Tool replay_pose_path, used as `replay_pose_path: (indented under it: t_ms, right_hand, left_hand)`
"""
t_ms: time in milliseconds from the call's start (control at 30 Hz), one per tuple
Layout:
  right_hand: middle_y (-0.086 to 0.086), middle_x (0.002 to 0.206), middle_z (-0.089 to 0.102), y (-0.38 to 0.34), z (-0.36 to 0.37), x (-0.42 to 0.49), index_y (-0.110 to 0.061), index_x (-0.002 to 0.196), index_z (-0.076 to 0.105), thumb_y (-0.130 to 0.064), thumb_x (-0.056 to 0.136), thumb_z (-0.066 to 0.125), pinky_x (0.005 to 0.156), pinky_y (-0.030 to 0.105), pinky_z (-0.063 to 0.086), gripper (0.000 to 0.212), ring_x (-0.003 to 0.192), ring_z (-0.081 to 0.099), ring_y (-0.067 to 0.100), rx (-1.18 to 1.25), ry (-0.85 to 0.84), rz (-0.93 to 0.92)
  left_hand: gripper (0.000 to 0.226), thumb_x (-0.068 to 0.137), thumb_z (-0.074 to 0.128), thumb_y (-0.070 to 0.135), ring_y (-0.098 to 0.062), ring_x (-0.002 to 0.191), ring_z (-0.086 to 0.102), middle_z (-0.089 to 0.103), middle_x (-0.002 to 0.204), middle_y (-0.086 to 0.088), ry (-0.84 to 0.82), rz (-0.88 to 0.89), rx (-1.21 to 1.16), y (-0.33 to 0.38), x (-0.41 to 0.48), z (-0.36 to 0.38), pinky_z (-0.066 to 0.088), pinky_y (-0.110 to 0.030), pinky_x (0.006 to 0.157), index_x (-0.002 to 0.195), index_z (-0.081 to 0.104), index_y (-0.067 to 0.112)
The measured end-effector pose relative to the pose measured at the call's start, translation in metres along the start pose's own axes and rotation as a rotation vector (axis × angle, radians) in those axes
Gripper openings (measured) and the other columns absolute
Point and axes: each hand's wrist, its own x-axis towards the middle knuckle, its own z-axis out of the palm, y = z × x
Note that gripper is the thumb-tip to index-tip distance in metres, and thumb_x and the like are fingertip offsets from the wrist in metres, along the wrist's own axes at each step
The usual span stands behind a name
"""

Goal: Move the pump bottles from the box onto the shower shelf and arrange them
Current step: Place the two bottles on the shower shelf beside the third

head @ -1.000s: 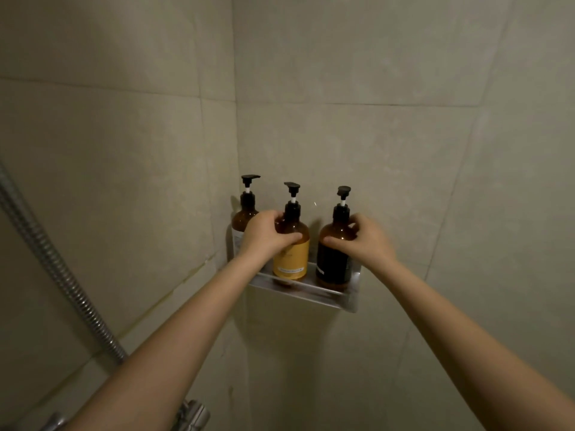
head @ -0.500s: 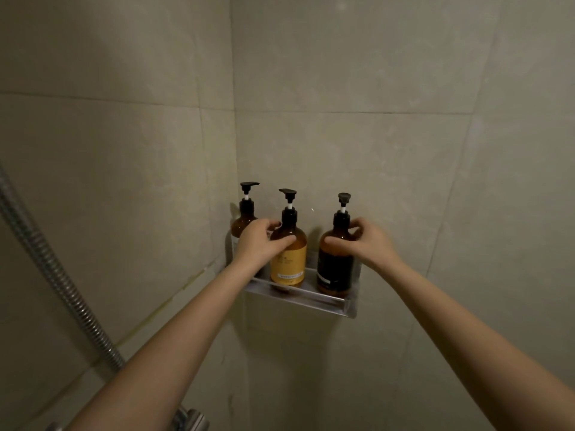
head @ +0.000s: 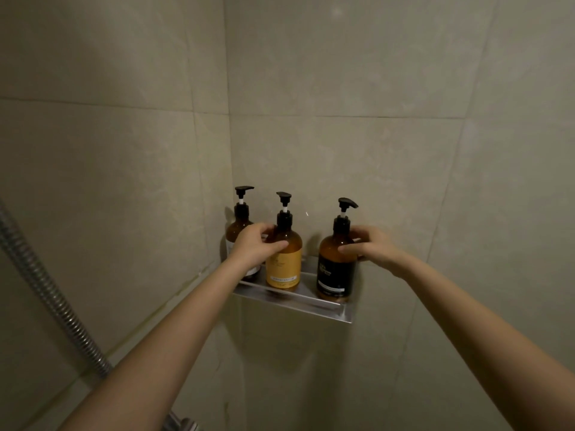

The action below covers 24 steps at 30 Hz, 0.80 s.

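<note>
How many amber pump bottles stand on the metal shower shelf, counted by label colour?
Amber pump bottle with yellow label: 1
Amber pump bottle with black label: 1
Amber pump bottle with whitish label, partly hidden: 1
Total: 3

Dim warm light, soft shadows under the shelf (head: 298,301), wide-angle bending at edges

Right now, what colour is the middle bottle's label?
The middle bottle has a yellow-orange label; head view.
</note>
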Motion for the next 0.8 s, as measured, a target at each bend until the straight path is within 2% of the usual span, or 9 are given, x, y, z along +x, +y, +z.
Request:
replay_pose_path:
  t_ms: [67,167,233,367,533,800]
  right_hand:
    - [-0.001,0.108,0.059,-0.002,0.005,0.0,-0.021,0.121,0.055,-0.038,0.076,0.071,0.063,0.021,0.045,0.051,0.098,0.057,0.02,-0.044,0.06,0.004]
    - [0.0,0.101,0.057,-0.008,0.013,0.0,-0.015,0.119,0.055,-0.051,0.067,0.075,0.06,0.023,0.045,0.067,0.093,0.059,0.021,-0.12,0.183,0.027]
    - [-0.001,0.098,0.058,-0.009,0.016,0.001,-0.014,0.115,0.057,-0.052,0.063,0.077,0.065,0.025,0.047,0.068,0.09,0.059,0.019,-0.178,0.227,0.046]
    - [0.002,0.099,0.062,-0.009,0.011,0.003,-0.012,0.114,0.061,-0.047,0.062,0.079,0.063,0.024,0.046,0.065,0.09,0.06,0.019,-0.207,0.22,0.037]
    - [0.005,0.109,0.067,-0.005,0.006,0.004,-0.013,0.114,0.065,-0.039,0.066,0.079,0.086,0.039,0.053,0.056,0.101,0.062,0.024,-0.155,0.141,0.002]
    - [0.006,0.114,0.066,-0.005,0.007,0.004,-0.014,0.116,0.062,-0.036,0.069,0.077,0.085,0.036,0.052,0.054,0.102,0.062,0.024,-0.128,0.107,-0.028]
  left_hand:
    - [0.065,0.076,0.073,0.031,-0.025,0.121,0.053,0.055,0.134,-0.011,-0.005,-0.004,0.014,0.002,0.002,-0.002,0.042,-0.027,0.086,0.132,0.049,0.008]
    - [0.067,0.073,0.072,0.042,-0.022,0.113,0.056,0.058,0.128,-0.008,0.095,-0.012,0.018,0.006,0.002,-0.002,0.046,-0.028,0.082,0.13,0.051,0.013]
    - [0.067,0.07,0.074,0.045,-0.02,0.108,0.058,0.061,0.122,-0.007,0.137,-0.02,0.022,0.006,0.001,0.0,0.045,-0.027,0.077,0.126,0.055,0.013]
    - [0.065,0.068,0.078,0.04,-0.021,0.111,0.059,0.063,0.123,-0.008,0.105,-0.027,0.018,0.003,0.002,0.003,0.043,-0.025,0.077,0.123,0.057,0.011]
    - [0.063,0.071,0.076,0.036,-0.022,0.113,0.058,0.062,0.124,-0.009,0.107,0.004,0.016,0.005,0.001,0.005,0.044,-0.025,0.08,0.125,0.056,0.01]
    - [0.062,0.073,0.074,0.038,-0.022,0.113,0.058,0.061,0.126,-0.009,0.04,0.06,0.041,0.007,0.003,0.008,0.045,-0.027,0.083,0.125,0.057,0.01]
